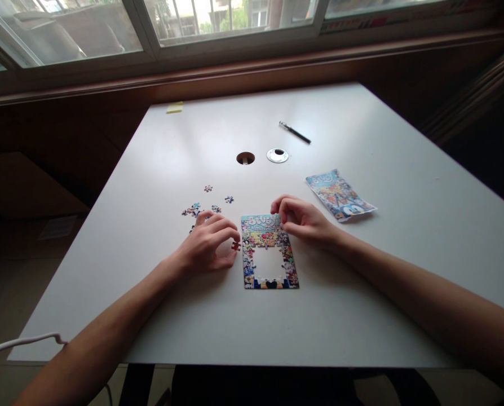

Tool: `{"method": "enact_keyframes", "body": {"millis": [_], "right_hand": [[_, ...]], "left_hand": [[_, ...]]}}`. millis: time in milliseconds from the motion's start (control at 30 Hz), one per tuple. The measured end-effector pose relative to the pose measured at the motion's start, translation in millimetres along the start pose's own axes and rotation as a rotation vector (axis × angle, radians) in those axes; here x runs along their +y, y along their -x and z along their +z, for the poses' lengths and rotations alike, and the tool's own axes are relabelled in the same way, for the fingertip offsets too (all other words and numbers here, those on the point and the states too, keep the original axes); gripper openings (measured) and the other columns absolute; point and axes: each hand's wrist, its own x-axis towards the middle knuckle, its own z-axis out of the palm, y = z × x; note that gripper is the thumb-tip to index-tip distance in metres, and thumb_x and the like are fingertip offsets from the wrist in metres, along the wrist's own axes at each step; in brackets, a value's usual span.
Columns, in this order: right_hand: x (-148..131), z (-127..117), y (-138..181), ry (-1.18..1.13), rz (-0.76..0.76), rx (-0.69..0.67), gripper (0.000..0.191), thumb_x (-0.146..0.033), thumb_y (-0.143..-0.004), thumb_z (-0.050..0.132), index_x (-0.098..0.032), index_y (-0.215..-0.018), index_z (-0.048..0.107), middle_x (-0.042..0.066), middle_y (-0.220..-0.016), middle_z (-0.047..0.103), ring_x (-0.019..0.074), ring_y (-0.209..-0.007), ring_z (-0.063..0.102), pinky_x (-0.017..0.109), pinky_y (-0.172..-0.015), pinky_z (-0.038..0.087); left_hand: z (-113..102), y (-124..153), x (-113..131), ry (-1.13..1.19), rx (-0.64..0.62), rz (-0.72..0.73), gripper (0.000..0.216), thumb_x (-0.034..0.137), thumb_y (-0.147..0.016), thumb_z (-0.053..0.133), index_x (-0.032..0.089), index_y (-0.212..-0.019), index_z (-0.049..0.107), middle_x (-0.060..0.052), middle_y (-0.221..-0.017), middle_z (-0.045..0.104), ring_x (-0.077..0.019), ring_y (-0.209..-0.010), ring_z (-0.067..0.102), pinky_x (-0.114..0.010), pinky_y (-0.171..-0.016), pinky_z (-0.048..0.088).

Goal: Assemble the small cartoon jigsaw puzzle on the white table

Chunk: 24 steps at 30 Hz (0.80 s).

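Note:
A partly assembled jigsaw puzzle [248, 256] lies flat on the white table, its colourful border joined around an unfilled middle. Just off its left edge, my left hand [212, 239] is closed in a pinch, with a small reddish puzzle piece [235, 246] between thumb and fingertip. My right hand [300, 219] has its fingers curled at the puzzle's upper right corner, thumb and fingertips on its edge; the fingers partly cover that corner. Several loose puzzle pieces [191, 210] lie beyond my left hand, which hides some of them. Two single pieces sit farther back.
A crumpled printed picture sheet [340, 194] lies right of my right hand. Farther back are a black pen [295, 132], a round cable hole [246, 158] and a silver ring cover [277, 155]. Yellow tape [175, 107] marks the far left corner; a white cable [23, 340] crosses the near left.

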Motion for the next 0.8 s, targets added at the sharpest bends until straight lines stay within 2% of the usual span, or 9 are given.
{"method": "enact_keyframes", "body": {"millis": [233,533,800], "right_hand": [[-0.4,0.1,-0.6,0.002,0.001,-0.002,0.014,-0.007,-0.071,0.057,-0.02,-0.072,0.053,0.006,-0.098,0.059,0.0211,-0.092,0.056,0.034,-0.079,0.045],[-1.1,0.6,-1.5,0.017,-0.015,0.001,0.013,-0.008,-0.071,0.057,-0.02,-0.071,0.054,0.006,-0.096,0.059,0.0206,-0.09,0.056,0.034,-0.078,0.046],[-3.0,1.0,-2.6,0.026,-0.033,0.01,0.012,-0.008,-0.069,0.056,-0.02,-0.07,0.054,0.006,-0.094,0.06,0.0202,-0.088,0.056,0.034,-0.077,0.045]], "left_hand": [[0.6,-2.1,7.2,0.015,0.047,0.014,0.012,0.021,-0.082,0.063,0.027,-0.093,0.063,0.004,-0.094,0.073,-0.0163,-0.09,0.062,-0.04,-0.103,0.031],[6.9,-6.2,18.4,-0.052,0.106,0.042,0.003,0.025,-0.087,0.066,0.028,-0.089,0.065,0.007,-0.096,0.076,-0.0158,-0.091,0.065,-0.041,-0.1,0.032],[11.8,-5.3,18.1,-0.071,0.12,0.078,0.004,0.026,-0.088,0.067,0.029,-0.09,0.065,0.007,-0.098,0.076,-0.0163,-0.092,0.066,-0.042,-0.099,0.032]]}}
